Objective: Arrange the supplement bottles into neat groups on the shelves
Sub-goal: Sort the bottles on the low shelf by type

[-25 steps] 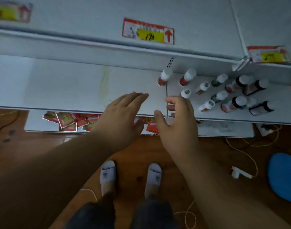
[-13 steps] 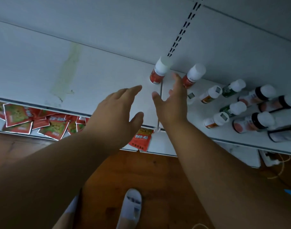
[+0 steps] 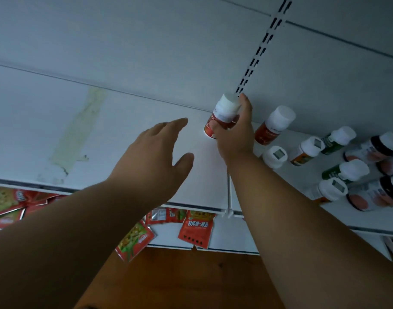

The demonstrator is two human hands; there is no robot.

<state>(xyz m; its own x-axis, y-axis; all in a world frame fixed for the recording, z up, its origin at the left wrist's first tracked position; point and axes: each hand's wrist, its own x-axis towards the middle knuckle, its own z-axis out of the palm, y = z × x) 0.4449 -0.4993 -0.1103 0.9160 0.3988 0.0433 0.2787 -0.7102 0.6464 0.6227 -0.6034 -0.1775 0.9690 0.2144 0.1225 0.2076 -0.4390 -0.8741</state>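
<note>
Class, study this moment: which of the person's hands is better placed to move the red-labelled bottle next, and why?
Probably the right hand: its fingers already curl round the red-labelled bottle. The left hand hovers open beside it, over the bare shelf, holding nothing.

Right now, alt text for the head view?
The right hand grips a red-labelled, white-capped bottle at the back of a white shelf, while the left hand hovers open beside it. More bottles stand to the right; red sachets lie on the shelf below.
</note>
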